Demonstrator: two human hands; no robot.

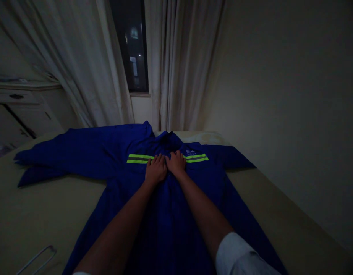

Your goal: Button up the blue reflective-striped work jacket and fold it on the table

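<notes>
Both bare forearms reach forward from the near edge of the view and draw together over the chest of a deep-blue, long-sleeved cloth work garment [170, 214], which lies front up on a pale yellowish, bed-like surface [36, 214]. The left hand [156, 168] rests back upward just left of the centre front, its fingers pointing away; the right hand [176, 163] lies close beside it, angled slightly inward, with bent fingers near the middle. The fingers of each hand are set close together, but whether either grip pinches the cloth or merely presses on it I cannot tell. A fluorescent yellow-green chest band [196, 157] with a grey stripe along its middle runs out to both sides from beneath the hands, and small white lettering [191, 152] sits above its right part. The collar stands rumpled at the far end; one sleeve stretches far left, with two layered points at its tip, and the other extends right toward the plain wall [297, 114]. At lower left lies a thin, pale wire loop [39, 259], cut off by the frame.
</notes>
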